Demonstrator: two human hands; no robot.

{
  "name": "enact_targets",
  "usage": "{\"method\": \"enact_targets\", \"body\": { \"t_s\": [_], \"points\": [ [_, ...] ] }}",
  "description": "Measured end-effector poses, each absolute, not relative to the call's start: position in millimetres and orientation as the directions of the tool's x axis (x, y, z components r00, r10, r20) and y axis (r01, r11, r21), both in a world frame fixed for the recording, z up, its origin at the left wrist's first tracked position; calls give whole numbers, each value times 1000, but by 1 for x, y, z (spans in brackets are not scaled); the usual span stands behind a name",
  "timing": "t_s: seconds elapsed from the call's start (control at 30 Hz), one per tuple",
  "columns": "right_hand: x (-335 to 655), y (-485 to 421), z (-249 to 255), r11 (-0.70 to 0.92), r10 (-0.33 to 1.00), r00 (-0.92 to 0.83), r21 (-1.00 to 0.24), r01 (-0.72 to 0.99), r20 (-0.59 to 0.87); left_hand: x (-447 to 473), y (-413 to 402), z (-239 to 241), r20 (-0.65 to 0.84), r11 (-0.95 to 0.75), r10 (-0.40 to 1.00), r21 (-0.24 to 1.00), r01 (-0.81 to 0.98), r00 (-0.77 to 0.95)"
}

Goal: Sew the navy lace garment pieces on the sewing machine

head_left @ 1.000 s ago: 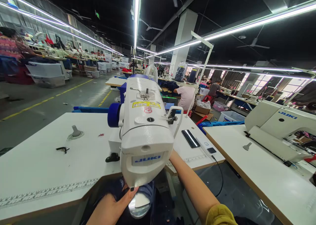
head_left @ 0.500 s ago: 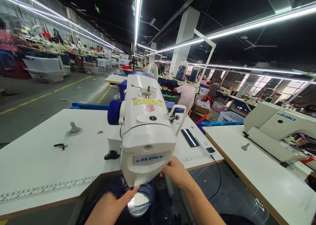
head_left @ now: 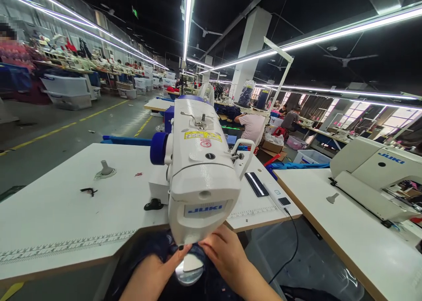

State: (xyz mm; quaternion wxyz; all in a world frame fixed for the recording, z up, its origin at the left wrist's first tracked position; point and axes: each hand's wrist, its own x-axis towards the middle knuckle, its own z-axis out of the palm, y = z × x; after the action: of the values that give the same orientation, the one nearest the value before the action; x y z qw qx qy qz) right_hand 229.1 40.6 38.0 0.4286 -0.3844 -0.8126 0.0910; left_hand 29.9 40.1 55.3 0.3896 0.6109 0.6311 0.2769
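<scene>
- Worktop (head_left: 59,213): smooth, semi-gloss top; wood-look frt edge
- Sewing machine (head_left: 204,178): smooth, glossy casing
- Cloth (head_left: 141,248) nr worktop frt edge: matt
- Round plate (head_left: 189,278): shiny, metal-look
- Bin (head_left: 306,252): clr glossy plastic

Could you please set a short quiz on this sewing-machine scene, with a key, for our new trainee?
1. True or false: the left hand and the right hand both touch the dark blue fabric beneath the front of the sewing machine.
2. What colour is the round knob on the machine's side?
A) red
B) blue
C) yellow
3. Fill in the blank: the lettering on the front of the machine reads ____.

Key: 1 true; 2 B; 3 JUKI.
</scene>
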Motion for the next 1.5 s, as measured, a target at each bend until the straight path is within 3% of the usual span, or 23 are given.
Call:
{"method": "enact_targets", "body": {
  "t_s": [0.07, 0.17, 0.3, 0.47, 0.7, 0.9, 1.1, 1.27, 1.5],
  "points": [
    [229, 39, 37, 759, 577, -417, -273, 591, 702, 30, 40, 55, -155, 105, 987, 824, 556, 45],
    [229, 37, 38, 769, 533, -480, -162, 619, 697, 31, 39, 55, -157, 112, 987, 820, 561, 32],
    [230, 39, 40, 759, 572, -496, -192, 622, 653, 33, 36, 56, -199, 154, 980, 779, 608, 7],
    [228, 43, 47, 686, 707, -384, -444, 576, 594, 35, 36, 56, -259, 191, 966, 717, 670, 1],
    [224, 35, 50, 694, 635, -417, -241, 679, 650, 34, 38, 57, -245, 182, 970, 731, 658, 4],
    [232, 29, 46, 594, 751, -305, -399, 699, 585, 35, 36, 62, -207, 180, 978, 810, 558, -14],
    [224, 30, 40, 568, 784, -119, -626, 535, 609, 37, 35, 64, -140, 92, 989, 829, 551, 45],
    [209, 39, 35, 529, 830, -44, -760, 378, 556, 37, 36, 65, -218, 165, 976, 790, 590, 19],
    [210, 46, 36, 424, 905, -63, -875, 235, 422, 38, 36, 68, -204, 158, 979, 799, 580, 14]
  ]
}}
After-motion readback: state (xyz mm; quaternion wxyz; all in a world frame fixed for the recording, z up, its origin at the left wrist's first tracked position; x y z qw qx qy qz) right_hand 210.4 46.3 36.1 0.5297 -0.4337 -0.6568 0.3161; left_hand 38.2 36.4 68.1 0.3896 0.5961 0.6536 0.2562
